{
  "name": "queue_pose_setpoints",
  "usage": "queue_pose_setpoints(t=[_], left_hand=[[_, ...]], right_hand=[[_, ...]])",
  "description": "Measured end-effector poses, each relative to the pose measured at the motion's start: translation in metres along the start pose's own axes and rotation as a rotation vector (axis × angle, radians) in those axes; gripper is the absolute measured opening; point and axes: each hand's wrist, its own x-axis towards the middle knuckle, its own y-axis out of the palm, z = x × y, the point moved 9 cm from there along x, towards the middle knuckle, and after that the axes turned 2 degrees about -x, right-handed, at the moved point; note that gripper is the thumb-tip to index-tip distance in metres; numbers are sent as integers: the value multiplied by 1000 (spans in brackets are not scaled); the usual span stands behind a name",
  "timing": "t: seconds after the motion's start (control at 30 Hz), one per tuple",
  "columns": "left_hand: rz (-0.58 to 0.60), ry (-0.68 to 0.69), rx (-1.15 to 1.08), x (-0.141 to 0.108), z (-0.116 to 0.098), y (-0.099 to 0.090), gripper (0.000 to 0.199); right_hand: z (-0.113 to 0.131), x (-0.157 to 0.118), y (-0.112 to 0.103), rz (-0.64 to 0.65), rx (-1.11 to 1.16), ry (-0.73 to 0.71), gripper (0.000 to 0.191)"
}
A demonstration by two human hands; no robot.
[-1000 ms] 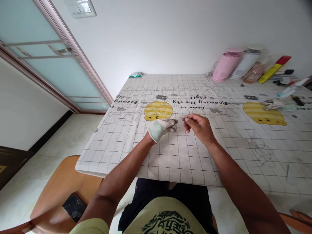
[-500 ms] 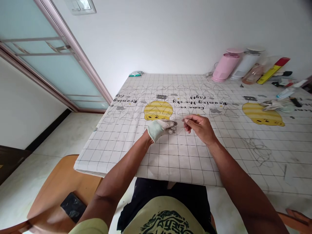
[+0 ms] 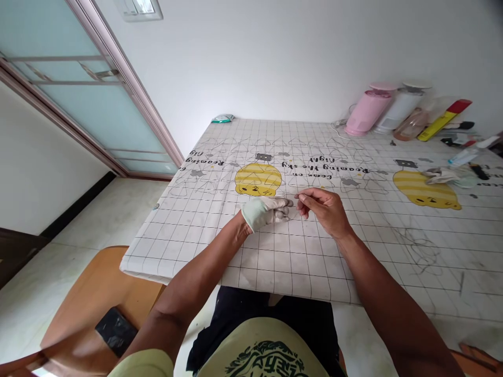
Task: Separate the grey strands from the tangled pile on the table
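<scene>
Your bent wires (image 3: 296, 143) lie in rows across the tabletop's (image 3: 271, 262) far half, thin, angular, some overlapping. Your loose strands (image 3: 421, 247) lie curled and tangled, nearer you, right.

- A pink cylinder (image 3: 367, 111) and a white one (image 3: 398, 111) leaned at the table's (image 3: 188, 248) back, near the wall (image 3: 255, 63).
- Beside them stood a tinted bottle (image 3: 411, 125) and a yellow-and-red box (image 3: 444, 120).
- A green-and-white packet (image 3: 222, 119) lay at the far left corner.
- A dark, phone-like slab (image 3: 116, 331) rested on the wooden chair (image 3: 86, 293).
- A switch panel (image 3: 143, 8) sat above, right of a glazed door (image 3: 90, 104).
</scene>
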Motion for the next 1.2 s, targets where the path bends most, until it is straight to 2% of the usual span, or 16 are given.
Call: queue_pose_setpoints(t=[0.17, 0.43, 0.57, 0.67, 0.77, 0.87, 0.97, 1.07, 1.2], left_hand=[[-179, 97, 139, 0, -9, -10, 28], [-252, 135, 357, -5, -16, -14, 44], [-279, 130, 446, -5, -16, -10, 39], [-328, 119, 424, -2, -12, -10, 27], [-378, 119, 391, 0, -10, -13, 17], [-374, 140, 440, 1, -12, -15, 13], [-334, 136, 581, 0, -13, -11, 13], [-291, 109, 683, -2, -11, -4, 13], [-279, 94, 687, -5, -9, 2, 12]], right_hand=[[-8, 3, -12, -106, -41, 33, 25], [-10, 3, -15, -152, -74, 42, 31], [-11, 3, -15, -159, -76, 48, 30], [-12, 2, -12, -146, -102, 35, 31], [-10, 1, -10, -141, -264, -39, 31], [1, -2, -5, -132, -562, -217, 27], [8, -4, 4, -92, -795, -356, 26], [7, -3, 10, -26, -874, -377, 30], [0, -2, 10, 22, -839, -349, 36]])
